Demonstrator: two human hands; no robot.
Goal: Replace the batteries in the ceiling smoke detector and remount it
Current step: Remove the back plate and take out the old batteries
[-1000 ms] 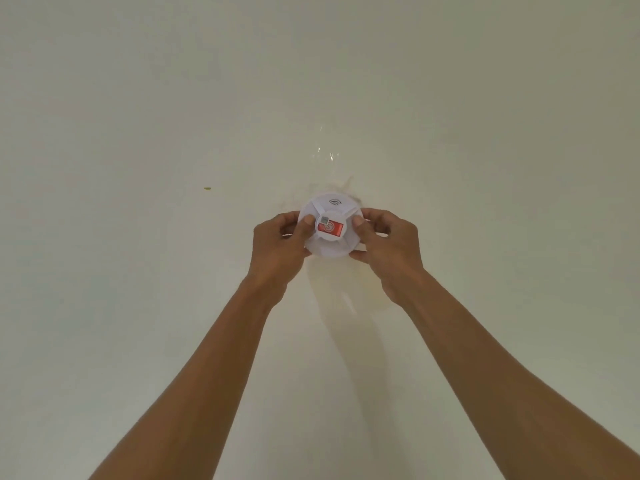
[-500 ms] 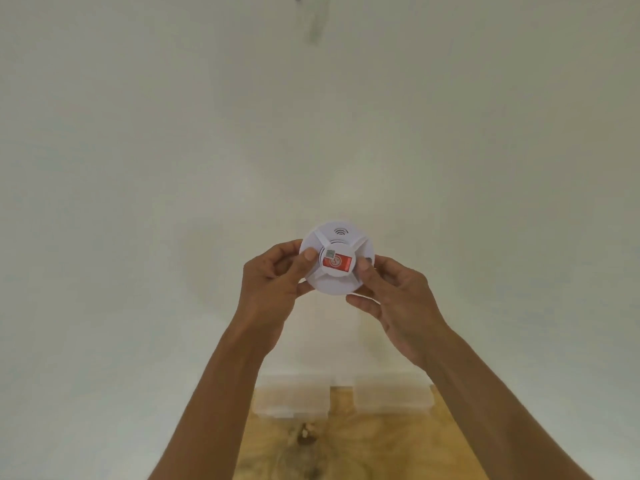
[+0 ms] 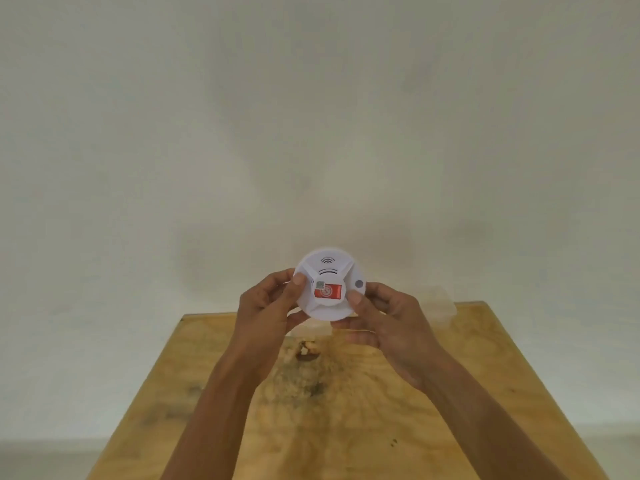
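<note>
A round white smoke detector [image 3: 329, 271] with a red label on its middle faces me, held in the air above the far end of a wooden table [image 3: 346, 410]. My left hand [image 3: 270, 306] grips its left rim, thumb on the front face. My right hand [image 3: 384, 317] grips the right rim, its thumb on the lower right of the face. The detector's back is hidden.
Clear plastic containers [image 3: 440, 303] stand at the table's far edge, partly behind my hands, against a plain pale wall [image 3: 311, 133]. A dark knot [image 3: 306, 351] marks the tabletop.
The detector has come away from the ceiling and down in both hands. My view has tipped from the ceiling down the wall to the table.
</note>
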